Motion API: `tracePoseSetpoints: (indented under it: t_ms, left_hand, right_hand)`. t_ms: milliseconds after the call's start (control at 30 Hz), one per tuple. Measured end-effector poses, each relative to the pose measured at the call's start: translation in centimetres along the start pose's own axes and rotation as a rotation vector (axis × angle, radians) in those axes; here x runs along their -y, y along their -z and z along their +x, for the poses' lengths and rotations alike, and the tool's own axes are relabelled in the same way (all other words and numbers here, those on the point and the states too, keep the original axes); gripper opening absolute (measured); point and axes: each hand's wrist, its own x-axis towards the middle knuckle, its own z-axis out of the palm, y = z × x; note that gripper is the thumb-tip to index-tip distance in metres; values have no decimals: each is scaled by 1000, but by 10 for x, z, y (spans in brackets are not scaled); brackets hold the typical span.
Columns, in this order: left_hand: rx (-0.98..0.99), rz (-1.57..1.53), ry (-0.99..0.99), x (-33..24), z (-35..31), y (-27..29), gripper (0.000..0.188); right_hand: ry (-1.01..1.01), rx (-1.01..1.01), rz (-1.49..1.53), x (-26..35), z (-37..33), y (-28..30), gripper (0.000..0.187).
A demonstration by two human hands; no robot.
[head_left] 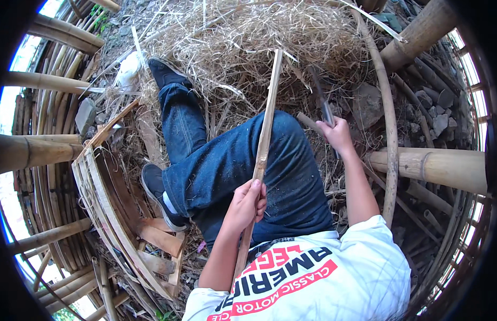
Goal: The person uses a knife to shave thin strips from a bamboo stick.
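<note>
My left hand point(247, 203) is closed around a long split bamboo strip point(268, 112). The strip slants up from beside my torso, passes over my bent knee in jeans point(283, 136) and ends near the shavings. Off to the right of that knee, my right hand point(339, 135) grips a knife point(325, 109) with a long, dark blade pointing up and away. The blade is slightly blurred and stands apart from the strip. Part of the knife's handle is hidden by my fingers.
A large heap of bamboo shavings point(259, 40) lies beyond my legs. Split bamboo strips point(114, 214) are piled at the left. Thick bamboo poles point(430, 168) jut in from both sides. A curved pole point(385, 101) and stones point(440, 124) lie right.
</note>
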Motion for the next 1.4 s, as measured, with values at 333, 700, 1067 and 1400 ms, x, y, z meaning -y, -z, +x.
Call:
tracePoseSetpoints:
  t_ms: [333,700,1067,1400]
  left_hand:
    - [-146,307,-169,-2,-11,-19,24]
    - [-217,558,-264,0,-14,-30,17]
    - [-215,638,-391,7,-13,-30,15]
    - [-126,451,-223,4,-4,-18,17]
  right_hand:
    - [377,19,-624,101,-12,0,27]
    - [352,198,-960,112,3,3,24]
    - [138,21,-1007,120,80,20,27]
    - [251,274,-896,110,3,0,25]
